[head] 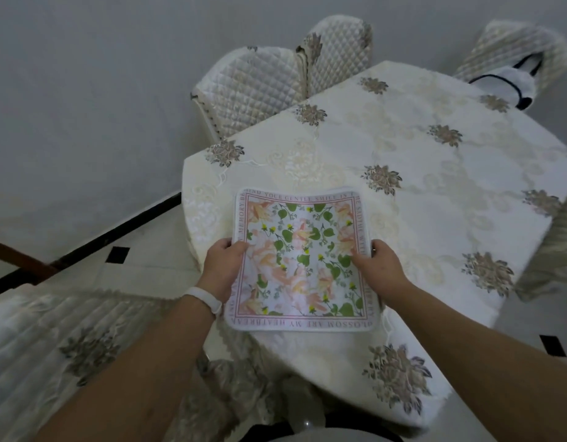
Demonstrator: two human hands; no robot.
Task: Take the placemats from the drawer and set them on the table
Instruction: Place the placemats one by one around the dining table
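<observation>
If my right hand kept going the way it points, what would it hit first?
The right hand holds the placemat, so that comes first; beyond it probably the tablecloth, depth unclear.

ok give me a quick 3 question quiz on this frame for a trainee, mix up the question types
1. True or false: the left hand and the right hand each grip a side edge of the floral placemat.
2. Which wrist wears the white band? A left, B right, C neither.
3. Fill in: the table is covered by a cream ____ with flower motifs.
Key: 1 true; 2 A; 3 tablecloth.
</observation>
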